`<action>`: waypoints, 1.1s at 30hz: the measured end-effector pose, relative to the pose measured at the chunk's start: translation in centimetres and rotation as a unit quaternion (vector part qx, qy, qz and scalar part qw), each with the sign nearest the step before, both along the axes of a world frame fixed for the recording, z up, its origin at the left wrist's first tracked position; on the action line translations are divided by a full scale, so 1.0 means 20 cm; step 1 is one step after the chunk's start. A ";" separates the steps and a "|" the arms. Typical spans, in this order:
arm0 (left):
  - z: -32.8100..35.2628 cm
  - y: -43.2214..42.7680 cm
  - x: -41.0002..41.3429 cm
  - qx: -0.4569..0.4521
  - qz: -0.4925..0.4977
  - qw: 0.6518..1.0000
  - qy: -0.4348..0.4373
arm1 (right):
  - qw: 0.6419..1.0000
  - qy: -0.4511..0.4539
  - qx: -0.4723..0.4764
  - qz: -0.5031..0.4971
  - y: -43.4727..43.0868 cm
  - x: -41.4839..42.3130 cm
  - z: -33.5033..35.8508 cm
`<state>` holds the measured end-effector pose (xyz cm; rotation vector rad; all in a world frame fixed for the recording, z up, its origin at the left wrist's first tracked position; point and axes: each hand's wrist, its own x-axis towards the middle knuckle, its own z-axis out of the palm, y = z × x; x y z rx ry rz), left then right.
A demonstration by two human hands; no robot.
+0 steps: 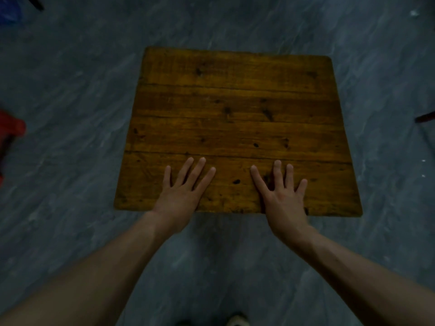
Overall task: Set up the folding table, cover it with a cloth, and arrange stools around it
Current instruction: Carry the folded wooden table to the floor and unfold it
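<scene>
The folding table point(235, 114) stands bare, left hand point(181, 198) and right hand point(282, 198) pressing flat with fingers spread on its near edge; cloth and stools remain.

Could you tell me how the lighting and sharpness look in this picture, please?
Head view: dim overall, with the tabletop brightest; corners darken and the red thing at the left edge is blurred; the left hand and right hand look fairly sharp.

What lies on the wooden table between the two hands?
Only bare tabletop between left hand and right hand, in the head view.
</scene>
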<state>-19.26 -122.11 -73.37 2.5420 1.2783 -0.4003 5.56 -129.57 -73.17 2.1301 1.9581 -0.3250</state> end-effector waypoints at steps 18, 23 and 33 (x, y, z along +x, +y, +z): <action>-0.05 0.74 0.19 0.050 -0.004 0.999 -0.016 | 0.999 -0.006 0.008 -0.041 0.73 0.14 -0.01; -0.04 0.74 0.16 0.058 -0.004 0.998 -0.016 | 0.999 0.021 0.005 -0.046 0.74 0.11 -0.02; -0.05 0.72 0.01 0.073 -0.004 0.997 -0.014 | 0.998 0.058 0.001 -0.039 0.74 0.01 0.02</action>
